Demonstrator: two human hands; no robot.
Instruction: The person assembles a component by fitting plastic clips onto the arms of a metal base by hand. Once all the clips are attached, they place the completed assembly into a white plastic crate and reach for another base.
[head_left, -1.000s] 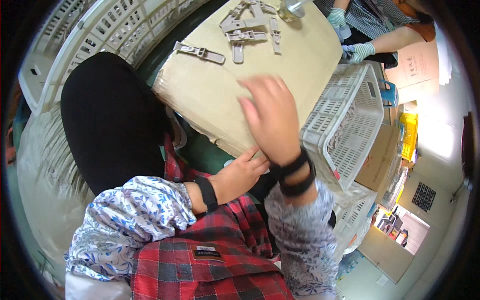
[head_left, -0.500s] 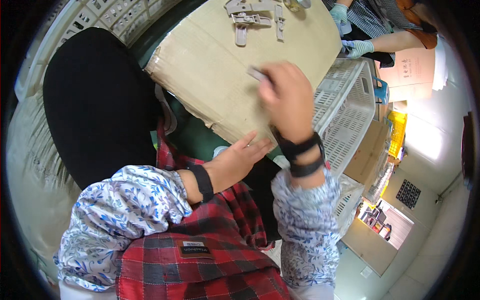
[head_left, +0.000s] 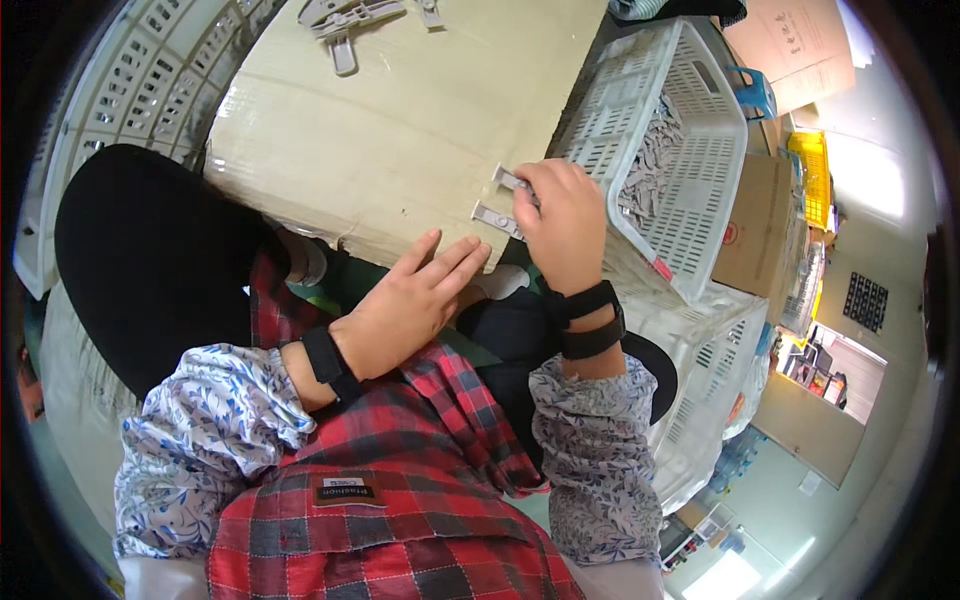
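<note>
My right hand (head_left: 566, 225) is closed over the near right part of a cardboard surface (head_left: 380, 140), its fingers around a narrow grey plastic clip-like part (head_left: 506, 178). The part's flat end sticks out to the left of the fingertips; the rest is hidden. Just below it, a second grey plastic part (head_left: 493, 217) lies on the cardboard, its right end by my right hand. My left hand (head_left: 405, 300) rests with fingers stretched out at the cardboard's near edge, holding nothing. Several similar grey parts (head_left: 345, 22) lie together at the far left of the cardboard.
A white slatted crate (head_left: 690, 200) holding many grey parts stands right of the cardboard. Another white crate (head_left: 150, 85) is at the far left. Beyond the right crate are a blue stool (head_left: 755, 95), a brown carton (head_left: 750, 225) and a yellow basket (head_left: 812, 180).
The view has shifted to the right. My right hand, blurred over the cardboard's middle before, is now at its right edge with the grey part. The second part beside it now shows.
</note>
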